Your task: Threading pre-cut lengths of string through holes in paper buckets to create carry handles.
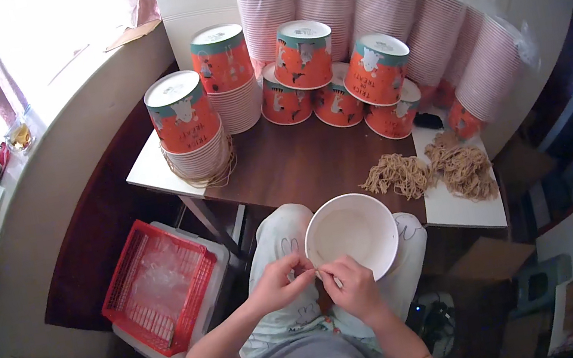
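Note:
A white paper bucket (351, 233) rests on my lap, its open mouth toward me and nothing seen inside it. My left hand (283, 283) and my right hand (350, 283) meet at the bucket's near left rim. Both have thumb and fingers pinched together, and the fingertips nearly touch. Whatever lies between them is too small to make out. Beyond the bucket, two bundles of tan twisted cord, a left one (398, 174) and a right one (461, 169), lie on the table's right side.
Upside-down orange and teal printed buckets (304, 55) stand in piles on the brown table (262, 171). Loops of cord (204, 176) hang around the front left stack (189, 131). Tall plastic-wrapped bucket stacks (378, 4) line the wall. A red basket (145, 309) holds clear plastic at lower left.

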### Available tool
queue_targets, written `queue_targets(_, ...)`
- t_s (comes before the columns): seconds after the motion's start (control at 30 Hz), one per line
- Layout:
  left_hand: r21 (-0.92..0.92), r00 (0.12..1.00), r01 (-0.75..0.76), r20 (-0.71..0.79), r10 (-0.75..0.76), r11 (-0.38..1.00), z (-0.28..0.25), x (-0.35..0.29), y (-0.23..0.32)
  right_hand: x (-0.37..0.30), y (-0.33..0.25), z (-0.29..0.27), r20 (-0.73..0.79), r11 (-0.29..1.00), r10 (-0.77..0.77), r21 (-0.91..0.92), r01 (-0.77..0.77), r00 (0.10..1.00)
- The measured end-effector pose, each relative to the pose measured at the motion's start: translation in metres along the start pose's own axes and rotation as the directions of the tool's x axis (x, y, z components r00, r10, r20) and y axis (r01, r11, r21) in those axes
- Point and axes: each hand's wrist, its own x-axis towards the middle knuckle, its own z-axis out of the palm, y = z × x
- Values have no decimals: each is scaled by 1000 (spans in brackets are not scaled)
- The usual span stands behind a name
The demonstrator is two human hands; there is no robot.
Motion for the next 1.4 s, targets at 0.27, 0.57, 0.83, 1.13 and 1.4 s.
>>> queue_targets(0.27, 137, 998, -44, -34, 49, 990, 2, -4, 5, -9, 1, 3, 29, 999, 50, -11, -50, 998)
queue_targets(0.57, 404, 986, -142, -23, 165, 904, 3, -4, 8, -11, 6, 6, 12, 999, 26, -38, -25, 1000)
queue_targets(0.83, 413, 959, -254, -10, 284, 874, 0, -1, 0, -12, 5, 8, -47, 995, -20, -101, 16, 999)
queue_targets(1.13, 551, 942, -263, -29, 333, 792, 9, -11, 0, -19, 5, 14, -88, 991, 10, -130, -22, 996)
queue_targets(1.4, 412, 916, -339, -61, 396, 846, -16, -22, -22, -47, -23, -3, 209, 992, 116, 26, -124, 971)
